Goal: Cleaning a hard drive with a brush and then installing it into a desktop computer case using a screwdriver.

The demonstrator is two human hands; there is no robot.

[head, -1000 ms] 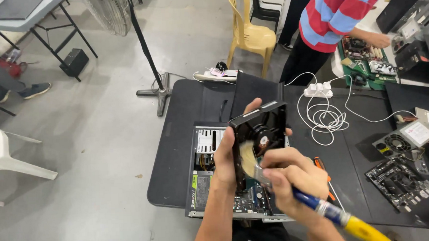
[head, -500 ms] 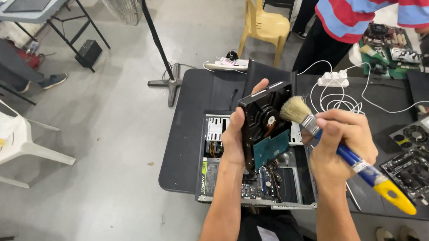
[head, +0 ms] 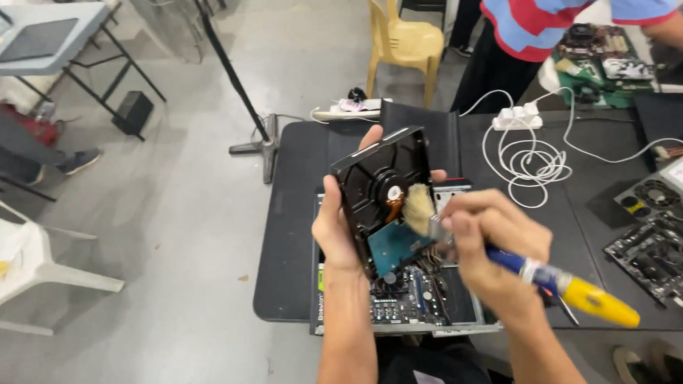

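A black table (head: 290,239) is seen, with an open computer case (head: 406,307) lying on it. Above the case a hard drive (head: 379,194) is held tilted, gripped around its edges by the left hand (head: 339,230). A paintbrush (head: 510,258) is clenched in the right hand (head: 491,243), bristles touching the drive.

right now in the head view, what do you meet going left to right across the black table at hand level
left hand → black hard drive with blue circuit board → pale bristle brush with blue and yellow handle in right hand → dark motherboard lying on black table
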